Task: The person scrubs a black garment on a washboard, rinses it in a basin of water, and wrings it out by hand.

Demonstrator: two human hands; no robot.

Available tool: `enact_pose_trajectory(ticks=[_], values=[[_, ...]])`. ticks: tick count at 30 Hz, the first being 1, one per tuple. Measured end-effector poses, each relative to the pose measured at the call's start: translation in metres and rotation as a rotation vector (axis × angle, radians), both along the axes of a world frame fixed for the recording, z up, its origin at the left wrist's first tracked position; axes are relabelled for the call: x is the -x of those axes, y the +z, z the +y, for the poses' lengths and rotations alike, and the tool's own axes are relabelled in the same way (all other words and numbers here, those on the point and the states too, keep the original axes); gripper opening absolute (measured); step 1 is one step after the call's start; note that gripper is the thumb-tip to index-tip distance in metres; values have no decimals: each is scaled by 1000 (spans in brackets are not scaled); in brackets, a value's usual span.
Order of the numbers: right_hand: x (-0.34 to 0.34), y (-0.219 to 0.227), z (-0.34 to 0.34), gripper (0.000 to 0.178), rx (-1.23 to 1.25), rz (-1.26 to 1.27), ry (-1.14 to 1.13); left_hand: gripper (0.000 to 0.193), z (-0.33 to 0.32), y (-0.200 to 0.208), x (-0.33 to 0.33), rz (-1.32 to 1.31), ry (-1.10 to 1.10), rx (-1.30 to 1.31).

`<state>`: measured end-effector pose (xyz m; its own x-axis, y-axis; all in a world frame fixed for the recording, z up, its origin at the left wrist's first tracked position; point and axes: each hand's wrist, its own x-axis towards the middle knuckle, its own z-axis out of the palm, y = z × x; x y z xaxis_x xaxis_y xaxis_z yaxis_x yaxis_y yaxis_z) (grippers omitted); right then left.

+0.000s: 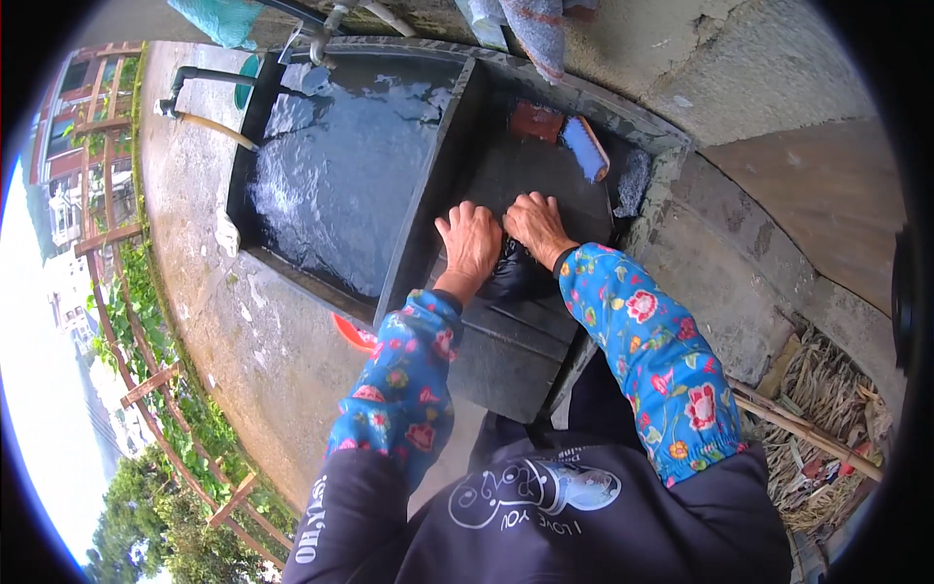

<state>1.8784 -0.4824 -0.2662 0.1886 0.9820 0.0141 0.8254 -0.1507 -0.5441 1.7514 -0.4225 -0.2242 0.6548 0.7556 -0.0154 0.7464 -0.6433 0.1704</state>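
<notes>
Pressing down with both hands, I work a dark wet piece of cloth (514, 273) on the sloped washing slab (516, 341) of the stone sink. My left hand (470, 240) lies with fingers spread and palm flat, its grip bearing on the slab and the cloth's left edge rather than closed around anything. My right hand (534, 226) sits just beside it, touching it, fingers curled forward over the top of the cloth; whether that grip pinches a fold underneath I cannot tell. The cloth is bunched between and below my two wrists, in the right, shallow compartment.

I judge this as the scrubbing stage: the cloth is gathered and being kneaded against the slab. A further stroke would call for pushing it forward along the slope while keeping it bunched under both palms.

Counting outward: one cloth under my hands, two flowered sleeve covers, one blue scrubbing brush (587, 148) at the slab's far end with one reddish-brown block (535, 122) just beside it, one water-filled basin (341, 170) on the left, one tap (319, 44) above it, one dark pipe (209, 76) at its corner, and one orange thing (352, 336) partly hidden below the sink's edge.
</notes>
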Motion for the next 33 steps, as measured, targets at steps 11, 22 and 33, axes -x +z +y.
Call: enact_pose_trajectory(ticks=[11, 22, 33], values=[[24, 23, -74, 15, -162, 349, 185, 12, -79, 9, 50, -147, -207, 242], [31, 83, -111, 26, -121, 328, 64, 32, -129, 74, 58, -165, 216, 385], [-5, 3, -23, 18, 11, -47, 79, 14, -25, 9, 3, 9, -20, 101]])
